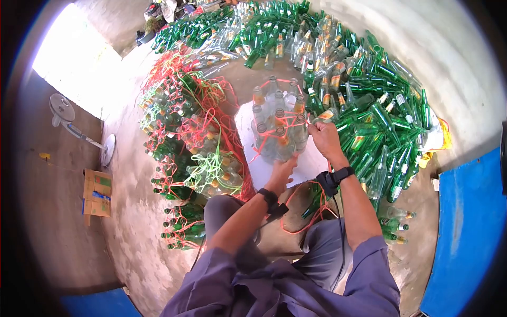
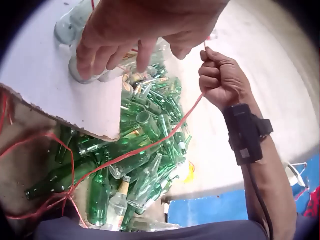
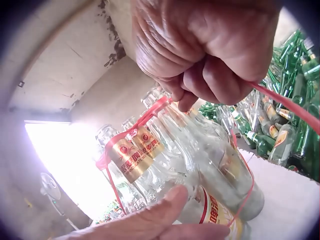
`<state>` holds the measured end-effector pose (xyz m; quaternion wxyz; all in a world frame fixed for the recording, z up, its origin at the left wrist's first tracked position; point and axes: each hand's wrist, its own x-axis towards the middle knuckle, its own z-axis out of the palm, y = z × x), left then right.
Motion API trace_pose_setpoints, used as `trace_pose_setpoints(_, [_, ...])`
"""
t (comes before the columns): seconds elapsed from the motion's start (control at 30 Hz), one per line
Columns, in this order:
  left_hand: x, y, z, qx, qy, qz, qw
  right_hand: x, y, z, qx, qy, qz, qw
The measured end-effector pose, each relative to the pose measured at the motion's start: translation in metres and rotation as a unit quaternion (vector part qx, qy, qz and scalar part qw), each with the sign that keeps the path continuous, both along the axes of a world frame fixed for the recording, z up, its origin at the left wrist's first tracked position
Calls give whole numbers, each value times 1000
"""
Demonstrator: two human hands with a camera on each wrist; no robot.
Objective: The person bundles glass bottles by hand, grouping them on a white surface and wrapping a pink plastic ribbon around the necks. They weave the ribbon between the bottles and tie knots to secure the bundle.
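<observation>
On the white board (image 1: 315, 162), clear bottles (image 1: 300, 134) stand bunched; the left hand (image 1: 283, 172) touches them, fingers slightly apart, seemingly steadying, while the right hand's (image 1: 326, 140) fingers clamp red string (image 2: 150, 146), probably for tension.

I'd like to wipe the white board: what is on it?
Clear bottles ringed by a red strap stand on the white board; the surface beneath them is covered and cannot be seen.
</observation>
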<state>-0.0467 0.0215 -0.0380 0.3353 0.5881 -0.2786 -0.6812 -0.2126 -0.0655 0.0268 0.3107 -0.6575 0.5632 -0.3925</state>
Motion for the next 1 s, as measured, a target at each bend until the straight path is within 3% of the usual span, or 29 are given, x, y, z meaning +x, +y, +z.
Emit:
trace_pose_setpoints(0.1, [-11, 2, -24, 31, 79, 80, 993, 0, 3, 1, 10, -17, -1, 1000])
trace_pose_setpoints(0.17, [-18, -1, -37, 22, 224, 186, 956, 1, 3, -1, 16, -17, 1, 1000])
trace_pose_setpoints(0.27, [-19, -7, -63, 2, 264, 224, 938, 0, 1, -7, 13, -26, 4, 1000])
trace_pose_setpoints(0.37, [-23, -5, -50, -14, 338, 257, 905, -1, 0, -13, -6, -36, 10, 999])
trace_pose_setpoints(0.4, [-22, -9, -59, -14, 338, 258, 905, -1, -1, -13, -18, -38, 10, 999])
trace_pose_setpoints(0.47, [-18, -13, -89, -43, 423, 280, 860, 0, -1, -15, -23, -42, 7, 999])
trace_pose_setpoints(0.57, [-23, -16, -72, 2, 379, 342, 860, 0, 1, -14, -31, -50, 0, 998])
trace_pose_setpoints(0.67, [-25, -14, -76, -44, 340, 315, 885, 0, 2, -9, -38, -49, 0, 998])
trace_pose_setpoints(1.0, [-13, -20, -89, -9, 355, 343, 870, -4, 10, -1, -53, -43, 1, 998])
